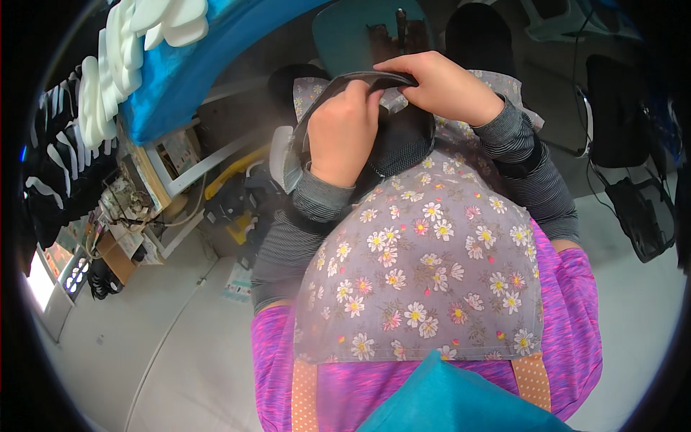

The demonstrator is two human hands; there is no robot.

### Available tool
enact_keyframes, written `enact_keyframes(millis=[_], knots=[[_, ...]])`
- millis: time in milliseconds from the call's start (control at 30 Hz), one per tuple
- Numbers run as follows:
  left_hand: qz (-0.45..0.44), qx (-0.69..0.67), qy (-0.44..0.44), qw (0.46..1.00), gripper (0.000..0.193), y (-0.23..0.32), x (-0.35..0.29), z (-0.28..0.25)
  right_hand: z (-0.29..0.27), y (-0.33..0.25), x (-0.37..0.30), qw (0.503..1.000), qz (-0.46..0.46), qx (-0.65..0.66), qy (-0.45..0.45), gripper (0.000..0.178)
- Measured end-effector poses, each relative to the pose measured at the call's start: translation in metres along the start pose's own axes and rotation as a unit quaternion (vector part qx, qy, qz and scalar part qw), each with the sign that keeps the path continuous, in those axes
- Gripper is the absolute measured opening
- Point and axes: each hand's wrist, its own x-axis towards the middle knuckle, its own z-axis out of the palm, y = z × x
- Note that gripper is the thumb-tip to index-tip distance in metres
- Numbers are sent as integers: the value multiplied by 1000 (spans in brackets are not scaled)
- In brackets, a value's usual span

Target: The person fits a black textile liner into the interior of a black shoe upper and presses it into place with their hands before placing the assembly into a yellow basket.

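Dark curved strip of stiff black material (pixel 374 78) held over lap, above grey floral apron (pixel 425 266). Left hand (pixel 344 133) fisted round strip's near edge; right hand (pixel 443 86) pinched its far end. Two hands, one strip. Stacked white foam cut-outs (pixel 108 79) on blue sheet (pixel 194 61) left; teal chair seat (pixel 353 32) ahead.

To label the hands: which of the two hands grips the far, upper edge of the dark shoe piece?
The right hand; it pinches the dark shoe piece at its top rim, while the left hand clasps it lower down.

Shoe upper (pixel 360 93) on apron (pixel 425 273), foam pieces (pixel 108 79) left.
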Motion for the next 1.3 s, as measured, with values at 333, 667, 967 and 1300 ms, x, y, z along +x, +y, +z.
enact_keyframes(millis=[333,667,967,1300], knots=[[265,4,-63,962,7,5,-12,-5,-6,9,6,998,21,-4,-66,47],[175,23,27,984,14,-6,-1,-4,-12,6,-9,994,-54,-64,-76,32],[104,17,16,994,16,0,-6,-1,-12,2,-14,995,-32,-64,-65,37],[158,15,75,984,10,-4,-7,-1,-5,2,-13,994,-62,-78,-43,50]])
